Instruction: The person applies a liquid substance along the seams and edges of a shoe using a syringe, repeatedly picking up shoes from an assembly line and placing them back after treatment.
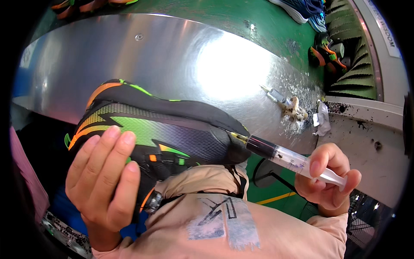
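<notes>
While our left hand (103, 181) has the shoe (172, 134) gripped at the heel end, our right hand (325, 177) is closed on the plunger end of a syringe (282, 157). Left fingers lie flat against the shoe's side; we can't tell how the palm sits. Right fingers are curled round the plunger, near its flange.

Shoe is black with green and orange, on its side, toe to our right, laces toward us. It's at the near edge of the metal bench (99, 52), in front of our torso; can't tell if it touches the bench.

Needle (239, 137) reaches the toe end, at the edge where sole meets upper. Barrel is dark at the front, clear behind, tilted down toward our right hand.

Right end of the bench: second syringe (276, 95) beside a crumpled brownish lump (295, 110), white scrap (322, 118) just right of those. Bench is scuffed there. Past it, blue shoes (297, 9) at top right, black-and-orange shoes (328, 54) below them next to green flaps (354, 47).
</notes>
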Motion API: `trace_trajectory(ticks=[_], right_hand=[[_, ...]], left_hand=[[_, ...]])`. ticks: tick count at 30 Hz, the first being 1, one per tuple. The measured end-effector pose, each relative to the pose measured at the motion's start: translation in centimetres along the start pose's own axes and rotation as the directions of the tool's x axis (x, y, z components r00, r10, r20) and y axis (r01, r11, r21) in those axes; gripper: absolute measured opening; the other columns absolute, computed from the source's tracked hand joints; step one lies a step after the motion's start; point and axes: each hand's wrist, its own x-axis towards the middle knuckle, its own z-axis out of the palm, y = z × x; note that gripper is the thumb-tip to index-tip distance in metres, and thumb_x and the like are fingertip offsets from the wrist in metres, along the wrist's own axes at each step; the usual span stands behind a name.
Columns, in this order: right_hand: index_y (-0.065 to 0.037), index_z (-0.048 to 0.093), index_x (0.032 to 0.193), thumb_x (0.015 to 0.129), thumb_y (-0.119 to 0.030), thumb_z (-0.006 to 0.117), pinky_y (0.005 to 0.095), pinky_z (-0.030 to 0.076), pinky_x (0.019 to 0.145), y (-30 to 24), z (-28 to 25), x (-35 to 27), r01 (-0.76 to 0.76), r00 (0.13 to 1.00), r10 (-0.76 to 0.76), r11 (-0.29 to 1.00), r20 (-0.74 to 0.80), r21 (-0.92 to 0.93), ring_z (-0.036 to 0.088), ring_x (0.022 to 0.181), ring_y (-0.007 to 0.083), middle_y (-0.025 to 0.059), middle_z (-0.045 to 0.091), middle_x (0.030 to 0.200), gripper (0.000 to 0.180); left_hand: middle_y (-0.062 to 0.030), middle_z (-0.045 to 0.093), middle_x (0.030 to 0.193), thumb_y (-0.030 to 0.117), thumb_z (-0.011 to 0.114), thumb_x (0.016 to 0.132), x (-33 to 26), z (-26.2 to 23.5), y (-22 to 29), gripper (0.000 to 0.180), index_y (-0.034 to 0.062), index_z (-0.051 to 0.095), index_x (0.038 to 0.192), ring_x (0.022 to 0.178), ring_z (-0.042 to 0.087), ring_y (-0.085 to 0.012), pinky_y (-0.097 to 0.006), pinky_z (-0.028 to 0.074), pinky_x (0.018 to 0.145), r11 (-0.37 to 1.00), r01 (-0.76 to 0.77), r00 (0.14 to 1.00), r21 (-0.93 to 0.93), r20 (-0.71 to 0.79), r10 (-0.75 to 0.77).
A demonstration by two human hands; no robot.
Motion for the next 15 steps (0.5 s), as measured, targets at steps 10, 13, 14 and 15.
trace_trajectory(ticks=[10, 13, 14, 15], right_hand=[[0.002, 0.043, 0.120, 0.077, -0.075, 0.042, 0.0190, 0.025, 0.054, 5.5, -1.1, 1.8, 0.017, 1.000, -0.013, 0.992, -0.028, 0.126, 0.031, 0.060, 0.0043, -0.0034, 0.039, 0.069, 0.088], [0.000, 0.041, 0.123, 0.078, -0.074, 0.042, 0.0190, 0.023, 0.053, 7.1, -0.7, 2.6, 0.044, 0.997, -0.028, 0.967, -0.066, 0.250, 0.028, 0.059, 0.0043, -0.0041, 0.037, 0.068, 0.086], [-0.001, 0.041, 0.124, 0.079, -0.074, 0.041, 0.0190, 0.022, 0.053, 7.6, -0.5, 2.9, 0.053, 0.997, -0.037, 0.955, -0.061, 0.292, 0.028, 0.058, 0.0043, -0.0042, 0.036, 0.067, 0.086], [-0.002, 0.040, 0.125, 0.080, -0.073, 0.041, 0.0191, 0.021, 0.053, 8.0, -0.3, 3.2, 0.061, 0.997, -0.044, 0.942, -0.061, 0.330, 0.027, 0.058, 0.0042, -0.0044, 0.036, 0.067, 0.085]], left_hand=[[-0.0190, 0.062, 0.110, 0.032, 0.080, 0.065, 0.8, -1.1, -3.2, 0.061, 0.0045, 0.048, 0.109, 0.108, 0.057, -0.0405, -0.047, 0.044, 0.091, 0.998, 0.007, 0.967, -0.062, 0.253, 0.009], [-0.0144, 0.065, 0.100, 0.034, 0.084, 0.056, 4.9, -2.4, -5.2, 0.061, 0.0042, 0.056, 0.101, 0.091, 0.062, -0.0322, -0.036, 0.046, 0.080, 0.998, 0.034, 0.941, -0.055, 0.337, -0.014], [-0.0120, 0.064, 0.096, 0.036, 0.084, 0.055, 6.0, -2.9, -5.1, 0.061, 0.0045, 0.057, 0.099, 0.087, 0.060, -0.0309, -0.035, 0.045, 0.078, 0.997, 0.063, 0.891, 0.033, 0.447, -0.071], [-0.0097, 0.063, 0.091, 0.037, 0.084, 0.054, 7.2, -3.5, -5.1, 0.060, 0.0048, 0.058, 0.097, 0.082, 0.058, -0.0295, -0.035, 0.043, 0.075, 0.989, 0.080, 0.829, 0.126, 0.543, -0.136]])
